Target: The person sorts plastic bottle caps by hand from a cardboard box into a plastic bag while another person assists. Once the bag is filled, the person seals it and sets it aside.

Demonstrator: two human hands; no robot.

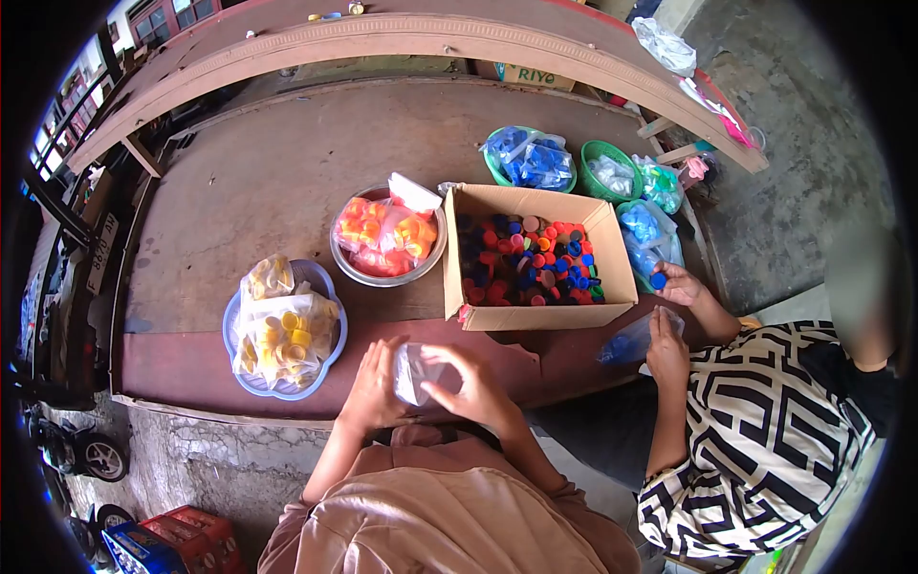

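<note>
Between my hands, close to my body, is a small clear plastic bag [412,375]. My left hand [373,390] holds the bag's left side, its fingers close together and pointing up. My right hand [470,385] is on the other side, thumb and forefinger curved around the bag's right edge. Whether anything is inside the bag I cannot make out. Just beyond my hands stands an open cardboard box [541,316] of loose red, blue and orange bottle caps [535,263]. To the left, a lavender basin [337,335] carries bags of yellow caps [287,335].
A metal bowl [387,281] holds bagged orange and red caps. Behind the box are green baskets [595,153] and bags of blue caps [535,158]. On my right, a co-worker [755,421] holds a blue cap [658,280] and a bag. A wooden rail [421,40] runs across the back.
</note>
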